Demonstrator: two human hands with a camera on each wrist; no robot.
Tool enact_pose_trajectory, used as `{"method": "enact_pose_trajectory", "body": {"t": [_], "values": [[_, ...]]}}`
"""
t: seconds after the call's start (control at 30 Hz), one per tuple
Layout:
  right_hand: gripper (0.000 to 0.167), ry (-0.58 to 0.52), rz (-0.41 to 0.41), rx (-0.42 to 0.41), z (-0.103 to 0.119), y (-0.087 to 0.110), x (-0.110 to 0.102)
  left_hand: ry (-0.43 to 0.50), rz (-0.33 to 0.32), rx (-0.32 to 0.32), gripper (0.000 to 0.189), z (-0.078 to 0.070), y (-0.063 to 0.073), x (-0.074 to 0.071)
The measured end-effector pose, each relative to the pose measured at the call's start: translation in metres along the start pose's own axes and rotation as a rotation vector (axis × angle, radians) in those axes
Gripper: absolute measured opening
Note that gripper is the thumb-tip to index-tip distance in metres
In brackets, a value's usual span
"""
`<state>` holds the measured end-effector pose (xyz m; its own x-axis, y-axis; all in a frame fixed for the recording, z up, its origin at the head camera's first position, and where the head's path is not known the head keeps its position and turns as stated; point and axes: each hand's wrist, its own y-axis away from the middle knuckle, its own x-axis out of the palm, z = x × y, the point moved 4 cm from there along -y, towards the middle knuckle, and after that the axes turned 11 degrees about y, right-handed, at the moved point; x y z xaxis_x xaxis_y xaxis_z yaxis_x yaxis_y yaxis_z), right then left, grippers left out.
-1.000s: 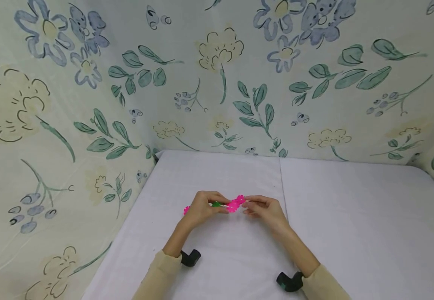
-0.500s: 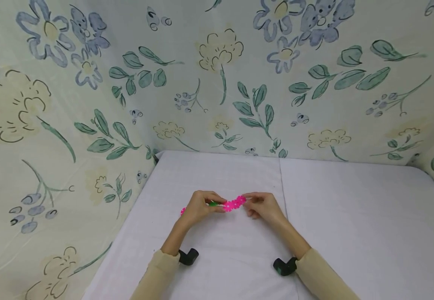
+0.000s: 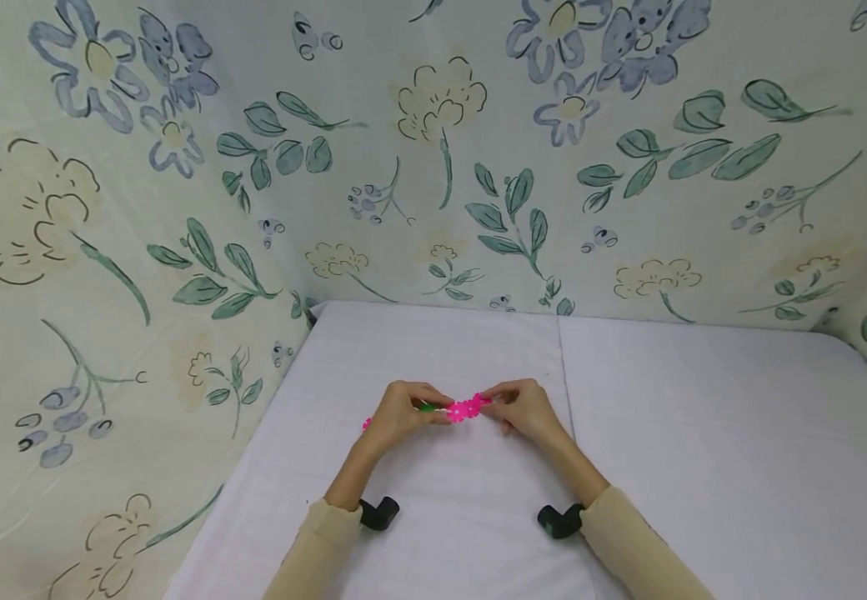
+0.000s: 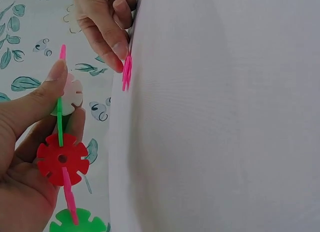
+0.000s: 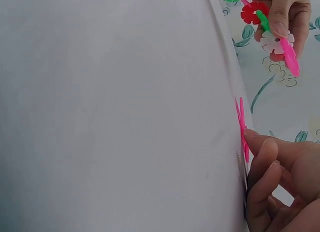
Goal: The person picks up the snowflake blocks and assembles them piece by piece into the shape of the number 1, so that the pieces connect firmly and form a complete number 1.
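Observation:
Between the hands in the head view are bright pink notched plastic discs (image 3: pixel 463 409). My left hand (image 3: pixel 402 414) pinches a chain of interlocking flower-shaped discs. The left wrist view shows a white disc (image 4: pixel 75 94) under the thumb, then a green disc seen edge-on (image 4: pixel 60 122) and a red disc (image 4: pixel 63 159), with pink and green ones below. A pink disc (image 5: pixel 290 56) sticks out of the white one. My right hand (image 3: pixel 527 412) pinches joined pink discs (image 5: pixel 242 129), seen nearly edge-on; in both wrist views they are apart from the left hand's chain.
A white cloth covers the table (image 3: pixel 704 433), with a seam or fold running across it. Floral fabric (image 3: pixel 433 167) hangs behind and at the sides. Black angled mounts (image 3: pixel 379 514) sit at both wrists.
My right hand has moved slightly left and up, and its fingertips have come together on the right end of the pink discs. My left hand has shifted a little to the left with its chain.

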<state>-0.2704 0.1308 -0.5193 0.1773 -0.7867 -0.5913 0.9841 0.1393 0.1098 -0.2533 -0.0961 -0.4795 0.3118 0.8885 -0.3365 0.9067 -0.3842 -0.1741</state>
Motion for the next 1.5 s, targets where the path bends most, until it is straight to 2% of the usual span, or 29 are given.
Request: {"method": "enact_pose_trajectory", "body": {"t": [0.2, 0.57, 0.83, 1.0, 1.13, 1.23, 1.4, 1.5], "values": [[0.025, 0.023, -0.019, -0.042, 0.003, 0.002, 0.000, -0.006, 0.001, 0.006, 0.022, -0.001, -0.001, 0.001], [0.033, -0.034, 0.008, 0.000, -0.001, -0.001, -0.001, -0.021, 0.010, -0.005, 0.021, -0.003, -0.001, 0.002], [0.030, -0.019, 0.011, 0.021, -0.001, -0.003, -0.002, -0.016, 0.022, -0.001, 0.021, -0.003, -0.002, 0.004], [0.024, 0.039, 0.015, 0.014, 0.000, 0.001, -0.004, -0.016, 0.028, -0.007, 0.020, -0.001, -0.002, 0.007], [0.024, 0.126, 0.003, -0.038, 0.003, 0.006, -0.007, -0.022, 0.029, -0.015, 0.021, -0.001, -0.001, 0.008], [0.022, 0.147, 0.004, -0.108, 0.006, 0.011, -0.010, -0.017, 0.028, -0.016, 0.024, -0.001, -0.001, 0.009], [0.018, 0.093, -0.013, -0.216, 0.008, 0.020, -0.018, -0.012, 0.029, -0.021, 0.025, -0.003, -0.001, 0.010], [0.020, 0.015, -0.018, -0.266, 0.009, 0.027, -0.022, -0.011, 0.035, -0.017, 0.023, -0.004, -0.002, 0.012]]}}
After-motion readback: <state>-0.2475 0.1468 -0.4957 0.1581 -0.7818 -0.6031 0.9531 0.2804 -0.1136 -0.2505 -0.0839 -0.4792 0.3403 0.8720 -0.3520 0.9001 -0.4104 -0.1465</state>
